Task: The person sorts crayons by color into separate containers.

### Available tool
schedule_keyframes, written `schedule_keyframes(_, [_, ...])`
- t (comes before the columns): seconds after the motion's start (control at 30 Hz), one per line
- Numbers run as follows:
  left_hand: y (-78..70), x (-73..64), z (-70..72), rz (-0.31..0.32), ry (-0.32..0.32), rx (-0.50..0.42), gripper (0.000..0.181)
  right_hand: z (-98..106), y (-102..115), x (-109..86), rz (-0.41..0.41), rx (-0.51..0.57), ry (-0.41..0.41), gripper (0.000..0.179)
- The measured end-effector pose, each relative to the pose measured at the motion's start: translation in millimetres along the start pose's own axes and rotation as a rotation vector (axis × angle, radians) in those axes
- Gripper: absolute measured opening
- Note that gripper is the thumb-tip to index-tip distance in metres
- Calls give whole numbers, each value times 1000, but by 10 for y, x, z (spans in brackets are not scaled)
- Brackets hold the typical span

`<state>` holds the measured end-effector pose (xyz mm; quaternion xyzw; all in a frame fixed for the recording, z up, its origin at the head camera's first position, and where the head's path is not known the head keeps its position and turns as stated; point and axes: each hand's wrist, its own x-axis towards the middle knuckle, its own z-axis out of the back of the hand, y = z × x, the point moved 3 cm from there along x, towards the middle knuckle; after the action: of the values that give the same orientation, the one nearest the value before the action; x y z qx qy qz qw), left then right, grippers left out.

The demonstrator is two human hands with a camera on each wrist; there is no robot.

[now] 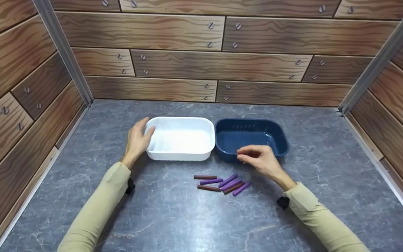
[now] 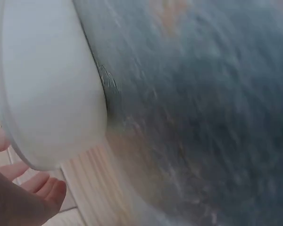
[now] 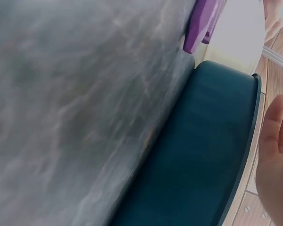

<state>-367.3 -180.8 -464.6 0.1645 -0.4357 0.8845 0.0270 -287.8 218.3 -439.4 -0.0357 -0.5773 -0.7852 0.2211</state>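
A white plastic basin (image 1: 180, 156) stands on the grey table. My left hand (image 1: 139, 138) is at its left end, thumb over the rim and the other fingers outside the wall; the fingers look relaxed in the left wrist view. Over the near rim of the dark blue basin (image 1: 278, 140) hovers my right hand (image 1: 262, 161), fingers loosely bent, thumb and index tips close together, no object visible between them. In front of the basins lies a loose group of purple crayons (image 1: 211, 181) and brown crayons (image 1: 209, 188). Two purple crayons (image 3: 199, 26) show in the right wrist view.
The two basins stand side by side, their ends touching or nearly so. Wood-patterned walls (image 1: 180, 64) with metal corner posts (image 1: 65, 49) enclose the grey marbled table (image 1: 173, 220) at the back and both sides.
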Motion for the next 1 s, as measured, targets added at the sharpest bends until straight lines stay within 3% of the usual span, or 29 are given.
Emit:
schedule_keyframes(0.13, [85, 7, -13, 108, 21, -80, 51, 47, -145, -32, -56, 25, 55, 23])
schedule_keyframes(0.2, [116, 9, -26, 132, 26, -110, 51, 75, -261, -42, -77, 22, 74, 23])
schedule_keyframes(0.43, [170, 18, -62, 146, 29, -126, 50, 116, -517, -141, -100, -50, 218, 25])
schedule_keyframes(0.63, [191, 14, -92, 210, 75, -148, 50, 163, -580, -192, -105, -111, 367, 24])
schedule_keyframes(1.0, [162, 48, -116, 230, 89, -115, 52, 275, -705, -178, -135, -192, 515, 23])
